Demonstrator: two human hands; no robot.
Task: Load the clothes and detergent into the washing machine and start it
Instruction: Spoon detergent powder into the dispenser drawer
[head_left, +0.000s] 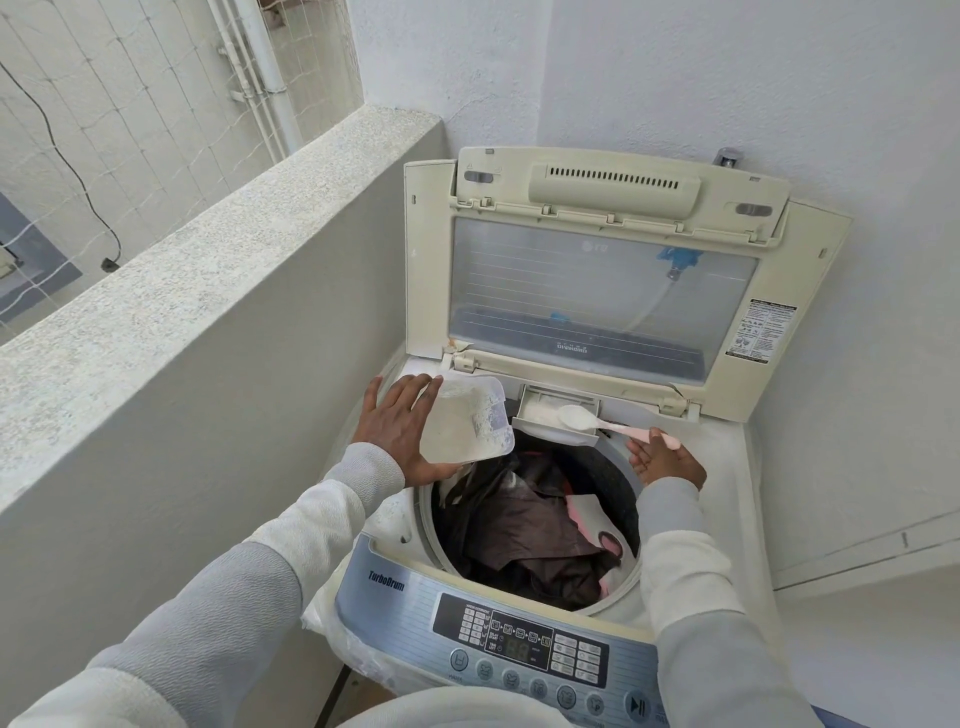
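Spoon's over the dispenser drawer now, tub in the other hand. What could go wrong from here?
1. The spoon is heaped and held by the right hand at the very end of its pink handle; a wobble could drop powder past the small detergent drawer onto the clothes.
2. The left hand holds the open detergent tub tilted beside the drum; more tilt might spill it.

Domestic laundry corner on a balcony or utility ledge. Top-loading washing machine with raised lid, set against white plastered walls beside a rough parapet. Safety netting and drain pipes beyond the parapet. Clothes in the drum; control panel at front.
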